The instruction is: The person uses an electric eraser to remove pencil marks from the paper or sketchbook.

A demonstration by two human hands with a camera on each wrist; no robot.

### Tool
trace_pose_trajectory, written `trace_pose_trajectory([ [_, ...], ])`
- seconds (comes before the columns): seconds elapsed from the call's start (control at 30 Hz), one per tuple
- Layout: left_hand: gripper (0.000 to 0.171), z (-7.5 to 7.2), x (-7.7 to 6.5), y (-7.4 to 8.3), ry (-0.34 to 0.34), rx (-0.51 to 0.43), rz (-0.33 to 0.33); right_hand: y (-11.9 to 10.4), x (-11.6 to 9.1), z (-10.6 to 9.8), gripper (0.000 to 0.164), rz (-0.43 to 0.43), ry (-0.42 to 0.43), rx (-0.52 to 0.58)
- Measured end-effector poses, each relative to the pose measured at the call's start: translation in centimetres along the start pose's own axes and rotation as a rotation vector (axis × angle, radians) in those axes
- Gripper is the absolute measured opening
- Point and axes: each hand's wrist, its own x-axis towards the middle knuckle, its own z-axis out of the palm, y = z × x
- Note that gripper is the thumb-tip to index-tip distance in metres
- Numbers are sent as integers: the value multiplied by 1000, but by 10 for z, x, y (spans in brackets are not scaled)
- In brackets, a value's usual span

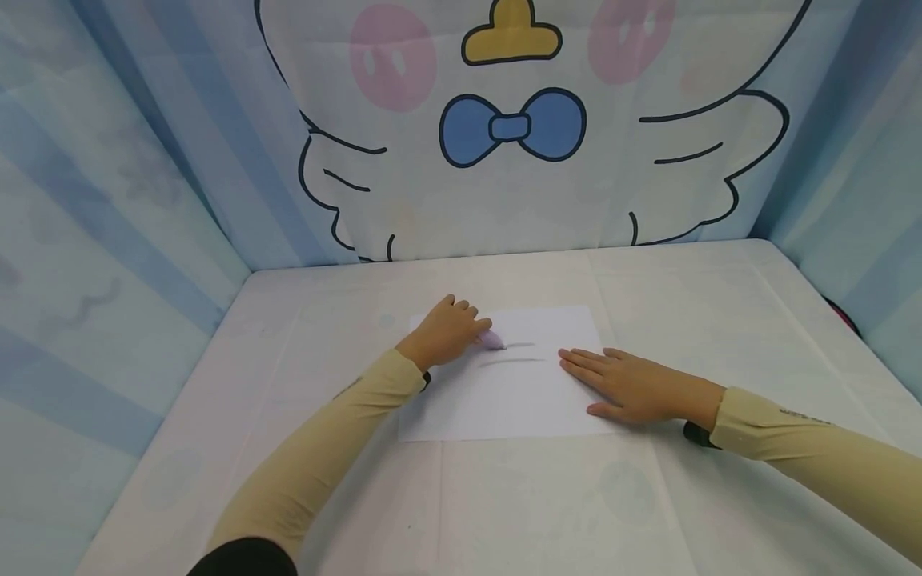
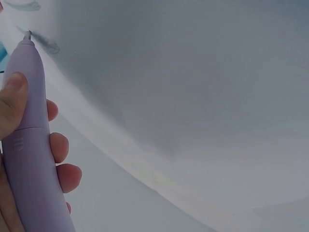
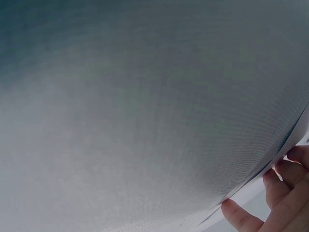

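A sheet of white paper [image 1: 461, 408] lies on the table and bears two short grey strokes [image 1: 513, 362] near its middle. My left hand [image 1: 445, 330] grips a thick lavender pen-shaped tool [image 2: 31, 121], thumb on one side and fingers wrapped round the other. Its narrow grey tip [image 2: 27, 36] meets the paper at the end of the upper stroke. Toward the sheet's right edge, my right hand [image 1: 625, 386] rests palm down with fingers extended over the paper. The right wrist view has only its fingers [image 3: 279, 193], along the paper's edge, in the lower right corner.
A pale, faintly patterned cloth [image 1: 533, 504] covers the table. Behind it hangs a backdrop [image 1: 511, 200] with a cartoon figure and a blue bow tie. Blue-and-white striped curtains [image 1: 94, 240] close in both sides. Dark bands sit at both wrists.
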Motion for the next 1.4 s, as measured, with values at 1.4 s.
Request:
trace_pose_trajectory([
  [1.4,23,4,1,2,84,3,-16,1,0,1,71,0,8,9],
])
